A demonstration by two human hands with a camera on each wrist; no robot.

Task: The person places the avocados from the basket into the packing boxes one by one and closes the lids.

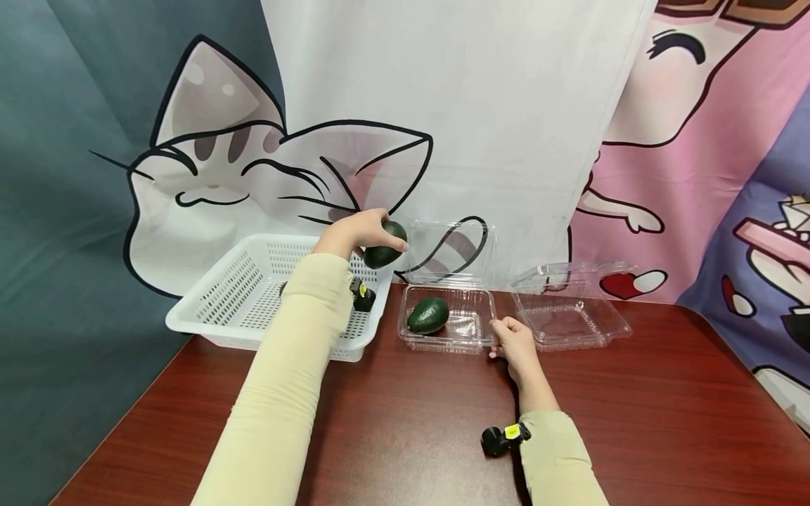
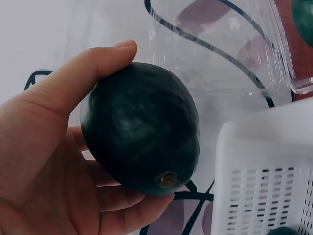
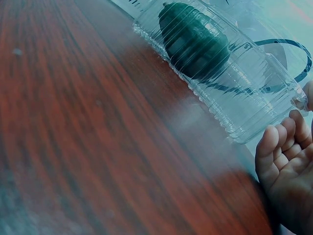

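Observation:
A dark green avocado [image 2: 142,127] is gripped in my left hand [image 1: 361,230], thumb on one side and fingers curled beneath. It hangs above the right edge of the white basket [image 1: 218,292], its stem end showing in the left wrist view. My right hand [image 1: 515,348] pinches the near right corner of an open clear plastic clamshell box [image 1: 465,344]; in the right wrist view its fingers curl by that corner. Another avocado [image 1: 428,315] lies in the left part of this box, whose lid [image 1: 451,253] stands up behind.
A second clear clamshell box [image 1: 572,323], lid raised, stands to the right. Inside the basket a dark rounded thing [image 2: 283,231] shows only in part. A printed cat curtain [image 1: 506,105] hangs right behind the brown table [image 1: 405,429].

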